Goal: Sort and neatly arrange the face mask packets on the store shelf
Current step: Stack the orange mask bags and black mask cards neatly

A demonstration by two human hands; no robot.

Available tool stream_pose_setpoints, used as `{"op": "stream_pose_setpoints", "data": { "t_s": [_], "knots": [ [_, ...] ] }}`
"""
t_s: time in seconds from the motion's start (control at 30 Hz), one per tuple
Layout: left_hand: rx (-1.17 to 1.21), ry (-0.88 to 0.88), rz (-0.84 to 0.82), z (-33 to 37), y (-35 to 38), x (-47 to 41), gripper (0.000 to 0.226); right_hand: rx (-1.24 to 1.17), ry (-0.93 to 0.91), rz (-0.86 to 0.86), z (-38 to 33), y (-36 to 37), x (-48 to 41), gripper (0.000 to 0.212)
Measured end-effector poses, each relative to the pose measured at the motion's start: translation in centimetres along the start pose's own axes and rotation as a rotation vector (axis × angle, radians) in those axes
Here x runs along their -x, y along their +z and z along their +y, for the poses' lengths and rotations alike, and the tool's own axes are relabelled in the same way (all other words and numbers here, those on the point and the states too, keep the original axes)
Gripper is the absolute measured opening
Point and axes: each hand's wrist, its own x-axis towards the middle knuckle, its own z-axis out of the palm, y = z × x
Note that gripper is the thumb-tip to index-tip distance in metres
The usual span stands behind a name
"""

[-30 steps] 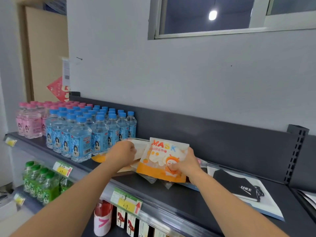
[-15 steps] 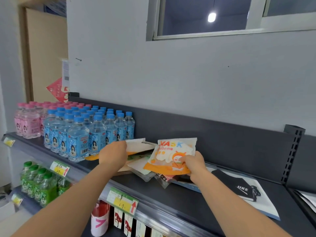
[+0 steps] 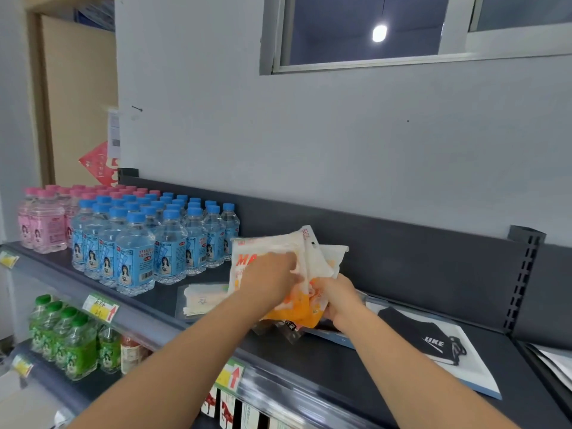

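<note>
Both hands hold a bunch of white-and-orange mask packets (image 3: pixel 312 261) upright above the dark shelf (image 3: pixel 334 363). My left hand (image 3: pixel 269 280) grips the front of the bunch, covering part of the orange "MASK" print. My right hand (image 3: pixel 337 295) clasps its lower right edge. A flat clear packet with a pale mask (image 3: pixel 201 300) lies on the shelf just left of my hands. A large packet with a black mask (image 3: pixel 433 339) lies flat to the right. More packets (image 3: pixel 288 331) poke out beneath the held bunch.
Blue-capped water bottles (image 3: pixel 145 246) and pink bottles (image 3: pixel 43 221) stand in rows at the left of the shelf. Green bottles (image 3: pixel 68 339) fill the shelf below. Price tags (image 3: pixel 100 308) line the front rail. The dark back panel (image 3: pixel 418 258) rises behind the packets.
My left hand moved right from the flat pile and took hold of the orange packets with my right hand. The bunch was lifted and stood upright, uncovering the clear packet on the shelf.
</note>
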Motion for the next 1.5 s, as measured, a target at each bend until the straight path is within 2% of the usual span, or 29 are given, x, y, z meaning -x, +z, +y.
{"op": "stream_pose_setpoints", "data": {
  "t_s": [0.1, 0.17, 0.3, 0.4, 0.53, 0.63, 0.77, 0.8, 0.83, 0.9, 0.93, 1.0, 1.07, 1.13, 1.27, 1.4, 1.47, 1.5],
  "knots": [
    [0.033, 0.054, -0.168, 0.2, 1.5, 0.4, 0.043, -0.115, 0.017, -0.110, -0.4, -0.3, 0.4, 0.024],
    [0.007, 0.078, -0.201, -0.1, 1.8, 0.6, 0.039, -0.144, 0.002, -0.163, -0.5, -0.4, 0.5, 0.023],
    [0.217, 0.073, -0.183, -1.8, 1.5, 0.6, 0.018, -0.087, -0.057, 0.005, -0.1, 0.0, -0.6, 0.031],
    [0.213, 0.089, -0.093, -3.0, 1.3, 0.6, 0.016, -0.081, -0.069, 0.013, 0.0, 0.3, -0.9, 0.033],
    [0.154, 0.104, -0.103, -4.3, 1.4, 0.9, 0.023, -0.024, -0.068, -0.014, -0.3, 1.1, -1.0, 0.039],
    [0.060, 0.147, -0.144, -5.1, 1.8, 1.1, 0.033, 0.042, -0.073, 0.041, -0.2, 1.7, -1.3, 0.041],
    [0.094, 0.101, -0.145, -6.5, 2.2, 1.3, 0.029, 0.104, -0.081, 0.117, 0.0, 1.9, -2.1, 0.040],
    [0.070, 0.056, -0.111, -6.9, 2.2, 1.4, 0.033, 0.121, -0.077, 0.132, 0.1, 2.0, -2.2, 0.040],
    [-0.021, -0.022, -0.081, -7.3, 2.2, 1.4, 0.046, 0.131, -0.074, 0.142, 0.1, 2.1, -2.4, 0.040],
    [-0.240, -0.271, -0.126, -8.2, 2.1, 1.5, 0.095, 0.129, -0.072, 0.148, 0.3, 2.4, -2.8, 0.040],
    [-0.266, -0.390, -0.190, -8.6, 2.1, 1.6, 0.117, 0.123, -0.072, 0.148, 0.3, 2.5, -3.0, 0.041],
    [-0.174, -0.539, -0.296, -9.5, 2.3, 1.6, 0.134, 0.115, -0.073, 0.150, 0.3, 2.5, -3.3, 0.040],
    [-0.060, -0.548, -0.348, -10.4, 2.5, 1.5, 0.130, 0.129, -0.074, 0.146, 0.4, 2.5, -3.5, 0.038],
    [0.060, -0.461, -0.341, -11.2, 2.6, 1.0, 0.120, 0.134, -0.074, 0.133, 0.4, 2.5, -3.6, 0.037],
    [0.511, -0.277, -0.360, -12.3, 2.0, 0.1, 0.100, 0.143, -0.047, 0.075, 0.2, 2.3, -3.6, 0.034],
    [0.557, -0.209, -0.323, -12.5, 2.3, -1.0, 0.089, 0.158, -0.013, -0.026, -0.1, 1.7, -3.1, 0.026],
    [0.588, -0.246, -0.302, -12.8, 3.0, -2.0, 0.079, 0.180, -0.018, -0.045, -0.1, 1.6, -3.1, 0.023],
    [0.563, -0.284, -0.297, -13.1, 3.3, -2.4, 0.081, 0.185, -0.025, -0.051, -0.1, 1.6, -3.2, 0.021]
  ]
}}
